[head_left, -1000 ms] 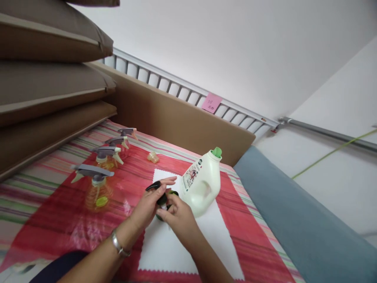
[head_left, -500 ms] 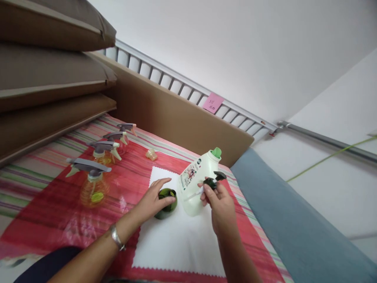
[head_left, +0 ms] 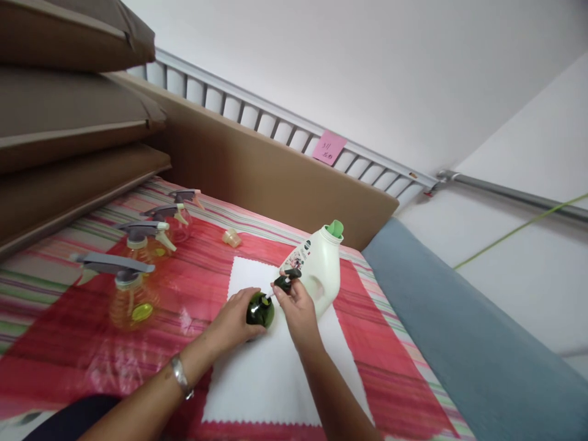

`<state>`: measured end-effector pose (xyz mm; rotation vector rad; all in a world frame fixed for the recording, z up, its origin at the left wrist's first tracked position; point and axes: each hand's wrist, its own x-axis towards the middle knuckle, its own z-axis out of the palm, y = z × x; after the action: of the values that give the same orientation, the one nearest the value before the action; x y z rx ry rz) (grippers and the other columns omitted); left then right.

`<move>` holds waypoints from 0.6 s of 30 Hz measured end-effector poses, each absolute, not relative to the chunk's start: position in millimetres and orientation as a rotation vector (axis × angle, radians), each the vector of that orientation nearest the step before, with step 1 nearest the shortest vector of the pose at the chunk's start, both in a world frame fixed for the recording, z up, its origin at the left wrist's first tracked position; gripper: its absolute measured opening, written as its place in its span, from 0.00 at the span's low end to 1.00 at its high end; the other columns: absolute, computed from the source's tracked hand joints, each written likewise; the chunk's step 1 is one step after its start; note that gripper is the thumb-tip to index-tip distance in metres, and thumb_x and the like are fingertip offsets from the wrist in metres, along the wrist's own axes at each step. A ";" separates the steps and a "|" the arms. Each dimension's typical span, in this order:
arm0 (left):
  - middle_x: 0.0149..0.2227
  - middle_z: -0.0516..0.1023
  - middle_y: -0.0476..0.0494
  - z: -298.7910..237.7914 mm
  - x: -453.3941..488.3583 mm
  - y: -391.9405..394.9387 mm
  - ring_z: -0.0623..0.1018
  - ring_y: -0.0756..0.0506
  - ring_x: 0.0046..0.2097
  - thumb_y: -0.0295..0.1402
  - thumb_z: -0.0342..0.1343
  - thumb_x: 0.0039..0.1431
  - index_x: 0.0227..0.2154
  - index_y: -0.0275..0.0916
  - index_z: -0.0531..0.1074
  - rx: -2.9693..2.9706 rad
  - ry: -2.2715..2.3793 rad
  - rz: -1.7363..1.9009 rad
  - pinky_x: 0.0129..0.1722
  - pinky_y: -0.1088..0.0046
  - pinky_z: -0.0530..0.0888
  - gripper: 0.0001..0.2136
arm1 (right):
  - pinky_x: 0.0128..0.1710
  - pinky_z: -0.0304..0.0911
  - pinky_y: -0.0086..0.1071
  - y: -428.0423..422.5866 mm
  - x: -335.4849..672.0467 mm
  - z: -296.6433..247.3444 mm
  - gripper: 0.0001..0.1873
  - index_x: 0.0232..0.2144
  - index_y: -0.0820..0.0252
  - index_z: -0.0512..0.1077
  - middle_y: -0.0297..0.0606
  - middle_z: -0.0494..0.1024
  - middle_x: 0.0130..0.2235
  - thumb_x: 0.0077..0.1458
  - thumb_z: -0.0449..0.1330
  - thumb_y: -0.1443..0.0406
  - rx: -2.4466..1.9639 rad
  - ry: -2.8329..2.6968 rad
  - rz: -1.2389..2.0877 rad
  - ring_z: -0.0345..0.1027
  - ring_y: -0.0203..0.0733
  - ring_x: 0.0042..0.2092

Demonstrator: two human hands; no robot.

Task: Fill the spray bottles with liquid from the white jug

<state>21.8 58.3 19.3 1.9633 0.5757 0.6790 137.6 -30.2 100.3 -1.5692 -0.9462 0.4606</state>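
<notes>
A small round dark-green bottle (head_left: 261, 311) stands on a white cloth (head_left: 275, 386) with a zigzag edge. My left hand (head_left: 236, 317) is wrapped round its left side, thumb in front. Between the fingers of my right hand (head_left: 296, 306) is a dark-green pump top (head_left: 283, 282) with a pale dip tube. The tube's lower end is at the bottle's mouth; whether it is inside I cannot tell. Just behind my right hand stands a large white jug (head_left: 327, 263) with a green spout and a printed label, partly hidden by that hand.
Several spray bottles with grey trigger heads, among them a yellow-tinted spray bottle (head_left: 131, 303), line the left side. A small cream cap (head_left: 232, 237) lies behind the cloth. Brown cushions (head_left: 68, 104) are stacked at left; a brown board (head_left: 257, 177) stands at the back.
My right hand has brought the pump top left, from in front of the jug to over the green bottle's mouth. My left hand has closed round the bottle. The view has shifted slightly.
</notes>
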 end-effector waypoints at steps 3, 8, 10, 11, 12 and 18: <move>0.52 0.68 0.39 19.8 22.1 58.1 0.68 0.37 0.52 0.32 0.64 0.37 0.52 0.41 0.62 1.972 0.583 0.666 0.52 0.58 0.64 0.34 | 0.41 0.64 0.37 -29.4 139.2 86.6 0.20 0.44 0.59 0.69 0.39 0.76 0.41 0.48 0.59 0.58 -1.623 -0.942 0.475 0.69 0.43 0.39; 0.51 0.69 0.39 22.2 21.5 56.4 0.69 0.38 0.50 0.30 0.63 0.38 0.51 0.41 0.62 1.979 0.552 0.679 0.50 0.60 0.66 0.32 | 0.44 0.63 0.38 -30.7 137.2 74.7 0.19 0.42 0.58 0.72 0.37 0.77 0.41 0.45 0.61 0.61 -1.646 -0.972 0.543 0.69 0.44 0.42; 0.51 0.68 0.39 23.3 21.1 55.9 0.69 0.38 0.51 0.31 0.63 0.38 0.51 0.41 0.62 1.986 0.556 0.674 0.50 0.60 0.66 0.32 | 0.44 0.63 0.39 -30.2 137.5 70.6 0.19 0.41 0.59 0.72 0.38 0.77 0.40 0.45 0.60 0.60 -1.664 -0.981 0.547 0.69 0.44 0.41; 0.51 0.68 0.39 23.7 20.9 55.8 0.69 0.37 0.51 0.31 0.63 0.38 0.51 0.41 0.62 1.990 0.559 0.668 0.50 0.60 0.66 0.33 | 0.44 0.63 0.39 -29.7 138.1 68.2 0.18 0.41 0.59 0.72 0.38 0.77 0.39 0.45 0.60 0.60 -1.694 -0.985 0.535 0.69 0.45 0.41; 0.51 0.68 0.39 24.1 20.8 55.7 0.69 0.37 0.51 0.31 0.63 0.38 0.51 0.41 0.62 1.993 0.563 0.662 0.50 0.60 0.66 0.33 | 0.44 0.63 0.40 -29.1 138.8 65.7 0.18 0.40 0.60 0.73 0.39 0.77 0.39 0.44 0.61 0.60 -1.732 -0.991 0.519 0.69 0.45 0.41; 0.50 0.69 0.39 26.2 19.4 55.4 0.70 0.37 0.50 0.31 0.63 0.38 0.51 0.41 0.62 1.994 0.578 0.662 0.49 0.60 0.66 0.33 | 0.43 0.63 0.42 -28.8 140.3 57.9 0.17 0.37 0.60 0.73 0.40 0.77 0.37 0.43 0.61 0.60 -1.852 -1.009 0.492 0.68 0.48 0.41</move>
<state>19.4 55.4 26.2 1.9942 0.5782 0.6618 140.3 -28.8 57.9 -1.8517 -1.0092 0.4919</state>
